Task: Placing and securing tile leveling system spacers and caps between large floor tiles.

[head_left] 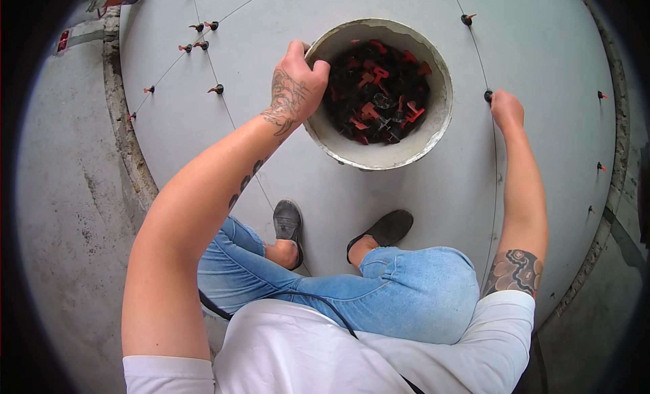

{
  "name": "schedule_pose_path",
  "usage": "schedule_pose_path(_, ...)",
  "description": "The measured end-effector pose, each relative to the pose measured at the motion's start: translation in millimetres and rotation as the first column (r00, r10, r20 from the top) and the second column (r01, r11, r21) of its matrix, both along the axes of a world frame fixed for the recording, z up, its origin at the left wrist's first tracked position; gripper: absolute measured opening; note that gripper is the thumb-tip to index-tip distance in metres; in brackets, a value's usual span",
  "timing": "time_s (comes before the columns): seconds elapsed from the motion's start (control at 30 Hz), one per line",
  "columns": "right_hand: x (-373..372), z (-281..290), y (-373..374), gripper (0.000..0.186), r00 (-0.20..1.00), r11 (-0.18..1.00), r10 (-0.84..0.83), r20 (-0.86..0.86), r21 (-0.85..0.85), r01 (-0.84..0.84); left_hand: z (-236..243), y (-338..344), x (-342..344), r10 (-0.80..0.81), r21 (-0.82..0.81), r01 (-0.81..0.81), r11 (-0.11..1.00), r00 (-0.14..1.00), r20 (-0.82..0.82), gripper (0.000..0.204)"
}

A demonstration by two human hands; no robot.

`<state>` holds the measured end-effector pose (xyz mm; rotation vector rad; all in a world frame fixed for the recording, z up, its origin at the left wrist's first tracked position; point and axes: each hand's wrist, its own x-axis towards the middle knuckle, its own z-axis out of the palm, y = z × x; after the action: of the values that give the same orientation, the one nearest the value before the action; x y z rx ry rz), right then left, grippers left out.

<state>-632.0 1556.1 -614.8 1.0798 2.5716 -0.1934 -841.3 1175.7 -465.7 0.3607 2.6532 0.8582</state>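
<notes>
My left hand (296, 86) grips the left rim of a round, pale, dirty bucket (441, 82), fingers hooked over the edge and thumb outside view of the contents. Inside lies a heap of tile levelling spacers (379, 99) with black caps and red T-shaped handles. My right hand (508, 109) is closed at a black tile levelling spacer (488, 96) on the joint between large grey tiles (420, 197). Its red handle is hidden by my fingers. Farther up the same joint stands another levelling spacer (467, 19), its handle showing.
More levelling spacers (201, 45) cluster where joints cross at upper left, and others (602, 96) line the right edge. My dark shoes (288, 224) stand on the tiles below the bucket. Rough concrete floor (61, 191) borders the tiling at left.
</notes>
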Motion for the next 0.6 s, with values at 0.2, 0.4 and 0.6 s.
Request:
schedule_pose_path(0.2,-8.8,-9.3,13.9,0.022,0.877,0.878,0.478,-0.039,0.006,-0.479,6.5,-13.0,-8.2,0.024,0.008,-0.024,1.000,0.999,0.023,0.030)
schedule_pose_path(0.4,-9.3,-4.0,12.0,0.019,0.999,1.000,0.007,0.044,-0.018,-0.006,-1.7,-1.3,-2.8,-0.016,-0.004,0.016,1.000,1.000,-0.023,0.032)
schedule_pose_path(0.6,-17.8,-11.3,17.0,0.021,0.789,0.690,-0.604,0.111,-0.422,0.588,-3.2,-0.5,-1.6,-0.023,-0.021,0.022,1.000,1.000,-0.014,0.033)
